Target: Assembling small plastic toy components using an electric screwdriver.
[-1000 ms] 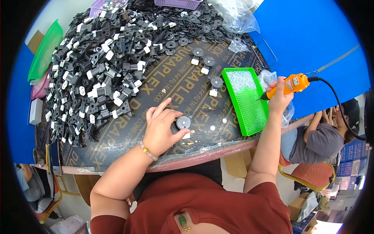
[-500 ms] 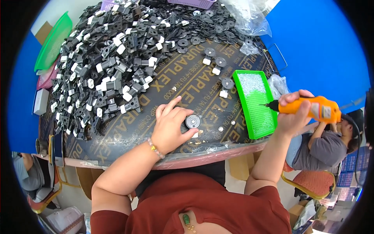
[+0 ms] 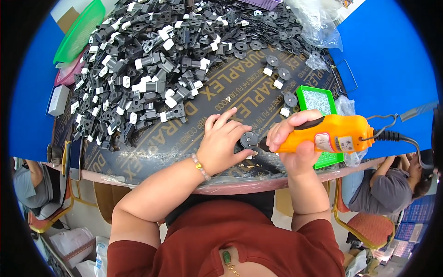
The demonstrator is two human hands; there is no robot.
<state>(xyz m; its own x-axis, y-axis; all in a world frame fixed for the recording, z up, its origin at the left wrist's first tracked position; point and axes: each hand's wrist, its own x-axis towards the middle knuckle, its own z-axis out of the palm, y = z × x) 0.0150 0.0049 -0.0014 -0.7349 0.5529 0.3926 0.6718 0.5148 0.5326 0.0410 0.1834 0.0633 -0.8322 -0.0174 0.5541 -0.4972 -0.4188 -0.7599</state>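
Now the right hand (image 3: 298, 147), gripping an orange screwdriver (image 3: 339, 130), has swung mid-frame, bringing it right beside the black disc (image 3: 249, 139) the left hand (image 3: 223, 145) pinches.

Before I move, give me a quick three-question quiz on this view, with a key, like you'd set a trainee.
1. Which hand holds the orange tool?
2. True or false: the black disc sits between the thumb and forefinger of the left hand.
3. Seen in the picture, where is the green tray relative to the black-and-white pile?
A) Left of it
B) Right of it
C) On top of it

Key:
1. The right hand.
2. True.
3. B.
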